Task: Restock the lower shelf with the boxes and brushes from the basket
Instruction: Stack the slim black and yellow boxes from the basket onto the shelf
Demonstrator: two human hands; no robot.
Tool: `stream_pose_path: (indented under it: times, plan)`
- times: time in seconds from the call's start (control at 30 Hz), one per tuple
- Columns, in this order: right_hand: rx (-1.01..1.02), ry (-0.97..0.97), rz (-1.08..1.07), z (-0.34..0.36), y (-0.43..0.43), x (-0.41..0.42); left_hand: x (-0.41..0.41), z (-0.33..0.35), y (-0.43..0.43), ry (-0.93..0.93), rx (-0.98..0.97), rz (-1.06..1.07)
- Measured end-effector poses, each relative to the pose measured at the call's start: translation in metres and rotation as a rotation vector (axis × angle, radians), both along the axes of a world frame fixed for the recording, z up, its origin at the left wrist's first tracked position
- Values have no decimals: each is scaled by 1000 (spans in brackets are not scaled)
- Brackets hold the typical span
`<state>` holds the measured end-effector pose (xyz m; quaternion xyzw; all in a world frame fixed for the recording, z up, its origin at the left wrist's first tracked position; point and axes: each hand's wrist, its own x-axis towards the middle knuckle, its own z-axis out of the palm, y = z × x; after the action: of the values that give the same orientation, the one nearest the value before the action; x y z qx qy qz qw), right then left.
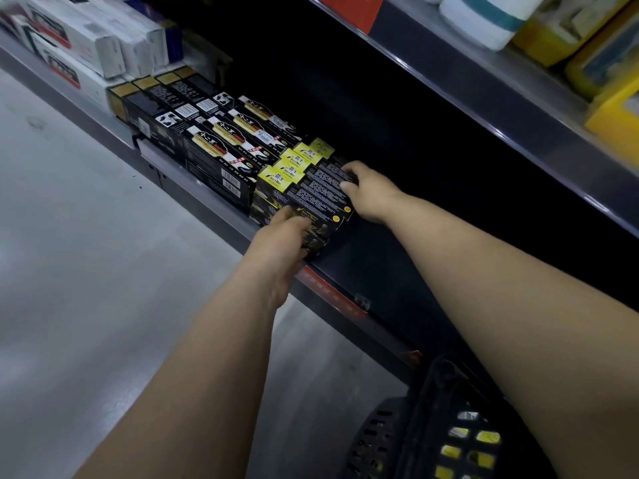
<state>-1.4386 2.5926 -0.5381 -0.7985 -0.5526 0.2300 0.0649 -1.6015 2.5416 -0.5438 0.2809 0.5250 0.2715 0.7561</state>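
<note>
Head view: left hand and right hand gripped the yellow-black boxes on the lower shelf, basket held more, restock looked partial.

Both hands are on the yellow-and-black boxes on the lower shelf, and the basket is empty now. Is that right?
Not quite. The basket is not empty: the head view shows yellow pack ends through its mesh. The rest holds: the left hand and right hand both hold the yellow-and-black boxes on the lower shelf.
</note>
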Motion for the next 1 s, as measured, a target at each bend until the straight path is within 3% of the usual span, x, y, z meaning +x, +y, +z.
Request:
stream_pose_path:
  times: [0.47,0.6,0.73,0.87,1.0]
  plan:
    - [-6,146,11,-3,-7,8,5,0,-5,-33,32,59]
    - [-56,56,55,6,-11,8,4,11,-8,-8,79,26]
    - [-73,-35,58,45,-24,4,-1,32,-14,121,286,-79]
    - [4,164,49,95,-73,-3,-4,63,-32,165,562,-238]
    - [139,243,31,136,-149,0,7,99,-69,159,831,-461]
